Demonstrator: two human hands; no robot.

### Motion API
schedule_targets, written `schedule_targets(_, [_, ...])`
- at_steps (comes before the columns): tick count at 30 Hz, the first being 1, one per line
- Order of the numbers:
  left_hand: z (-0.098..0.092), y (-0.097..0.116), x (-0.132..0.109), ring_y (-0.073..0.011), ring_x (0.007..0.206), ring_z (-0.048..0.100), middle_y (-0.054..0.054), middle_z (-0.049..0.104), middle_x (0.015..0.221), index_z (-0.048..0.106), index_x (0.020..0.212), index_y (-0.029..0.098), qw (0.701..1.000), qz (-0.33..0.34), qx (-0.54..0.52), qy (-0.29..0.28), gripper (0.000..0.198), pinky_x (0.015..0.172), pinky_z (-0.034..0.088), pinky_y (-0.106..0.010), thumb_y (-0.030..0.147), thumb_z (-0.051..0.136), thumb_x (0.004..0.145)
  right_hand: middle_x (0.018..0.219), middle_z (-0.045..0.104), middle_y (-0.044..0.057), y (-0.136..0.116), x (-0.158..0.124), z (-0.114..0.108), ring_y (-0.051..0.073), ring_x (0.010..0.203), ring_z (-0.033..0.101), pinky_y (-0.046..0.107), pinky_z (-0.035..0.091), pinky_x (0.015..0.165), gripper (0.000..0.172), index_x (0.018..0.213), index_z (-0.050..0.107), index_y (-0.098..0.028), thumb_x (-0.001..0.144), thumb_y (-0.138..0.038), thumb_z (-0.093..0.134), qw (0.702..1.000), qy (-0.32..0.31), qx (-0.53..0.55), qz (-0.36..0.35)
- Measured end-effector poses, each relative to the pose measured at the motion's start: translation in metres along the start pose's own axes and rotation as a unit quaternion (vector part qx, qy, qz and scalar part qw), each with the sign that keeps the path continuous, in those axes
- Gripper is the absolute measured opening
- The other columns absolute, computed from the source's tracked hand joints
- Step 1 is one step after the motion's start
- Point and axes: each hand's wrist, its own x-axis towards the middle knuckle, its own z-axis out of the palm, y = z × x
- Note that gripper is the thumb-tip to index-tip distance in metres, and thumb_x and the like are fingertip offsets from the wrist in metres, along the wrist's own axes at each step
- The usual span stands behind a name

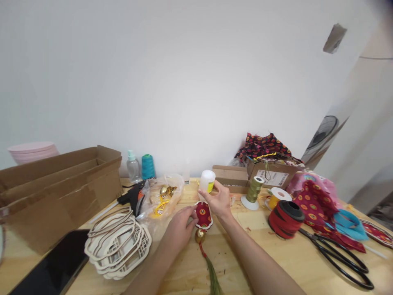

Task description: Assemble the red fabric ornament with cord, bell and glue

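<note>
My right hand (219,200) is wrapped round a small white bottle (206,185) with a yellow label, tipped bottom-up over a fabric pendant (203,215). The pendant has a pale scalloped rim and dark red patterned cloth, and it lies on the table. My left hand (183,223) pinches the pendant's left edge between thumb and fingers. Below the pendant sits a gold bell (200,235), with a red cord and a green tassel (213,274) trailing toward me. The bottle's nozzle is partly hidden by my right fingers.
Stacked wooden frames (118,246), a phone (53,262) and a cardboard box (61,192) stand left. A glue gun (132,196) lies beside a plastic bag (175,188) of bells. To the right are a red ribbon spool (285,221), green thread (254,190) and black-handled scissors (340,256).
</note>
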Motion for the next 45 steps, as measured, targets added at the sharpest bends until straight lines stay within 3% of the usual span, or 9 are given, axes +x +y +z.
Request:
schedule_targets(17, [0.0003, -0.0006, 0.0000, -0.0213, 0.089, 0.056, -0.008, 0.065, 0.083, 0.060, 0.082, 0.017, 1.000, 0.000, -0.003, -0.001, 0.017, 0.083, 0.040, -0.034, 0.012, 0.046, 0.072, 0.068, 0.065, 0.001, 0.0008, -0.0007, 0.0022, 0.015, 0.060, 0.057, 0.023, 0.044, 0.057, 0.025, 0.075, 0.062, -0.016, 0.065, -0.038, 0.061, 1.000, 0.012, 0.014, 0.013])
schedule_targets(25, [-0.0001, -0.0009, -0.0005, -0.0224, 0.094, 0.056, -0.007, 0.066, 0.082, 0.059, 0.072, 0.019, 1.000, 0.001, -0.002, 0.004, 0.013, 0.083, 0.041, -0.034, 0.014, 0.047, 0.072, 0.068, 0.064, 0.001, -0.0014, -0.0005, 0.0019, 0.015, 0.060, 0.056, 0.023, 0.044, 0.057, 0.025, 0.074, 0.062, -0.016, 0.065, -0.040, 0.061, 1.000, 0.019, 0.020, 0.015])
schedule_targets(41, [0.0006, -0.0016, 0.0001, -0.0214, 0.087, 0.057, -0.006, 0.065, 0.081, 0.060, 0.076, 0.018, 1.000, 0.009, -0.009, 0.004, 0.014, 0.081, 0.041, -0.034, 0.013, 0.047, 0.072, 0.070, 0.066, 0.002, 0.0047, -0.0015, 0.0034, 0.016, 0.063, 0.058, 0.025, 0.045, 0.059, 0.026, 0.076, 0.061, -0.017, 0.064, -0.040, 0.063, 0.998, 0.020, 0.032, 0.048])
schedule_targets(45, [-0.0003, -0.0005, -0.0002, -0.0215, 0.090, 0.057, -0.006, 0.065, 0.081, 0.060, 0.073, 0.019, 1.000, 0.007, -0.011, 0.005, 0.013, 0.081, 0.041, -0.033, 0.013, 0.048, 0.072, 0.072, 0.066, 0.002, 0.0061, -0.0026, 0.0047, 0.017, 0.065, 0.058, 0.025, 0.045, 0.060, 0.025, 0.075, 0.062, -0.017, 0.061, -0.038, 0.065, 0.995, 0.017, 0.081, 0.064])
